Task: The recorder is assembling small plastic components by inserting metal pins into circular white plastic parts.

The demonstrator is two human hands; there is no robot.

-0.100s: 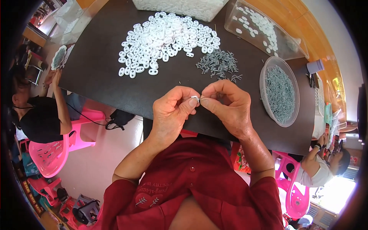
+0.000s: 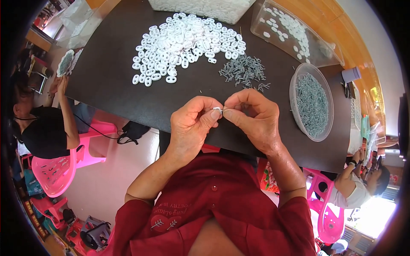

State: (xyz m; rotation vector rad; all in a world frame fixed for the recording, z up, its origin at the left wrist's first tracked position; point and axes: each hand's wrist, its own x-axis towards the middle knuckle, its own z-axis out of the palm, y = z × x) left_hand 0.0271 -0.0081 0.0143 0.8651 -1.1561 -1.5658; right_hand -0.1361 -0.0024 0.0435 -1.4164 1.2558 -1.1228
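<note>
My left hand (image 2: 192,123) and my right hand (image 2: 252,117) meet over the near edge of the dark table (image 2: 111,81). Between their fingertips they pinch one small white plastic piece (image 2: 218,110); most of it is hidden by the fingers. Whether a metal pin is in it I cannot tell. Further up the table lies a heap of white oval plastic pieces (image 2: 183,42). A loose pile of small grey metal pins (image 2: 245,70) lies just beyond my right hand.
A round clear bowl of grey pins (image 2: 311,104) stands at the right. A clear tub with white pieces (image 2: 290,30) and a white tray (image 2: 205,8) sit at the far edge. One person sits at the left by pink chairs (image 2: 60,170), another at the lower right (image 2: 358,187).
</note>
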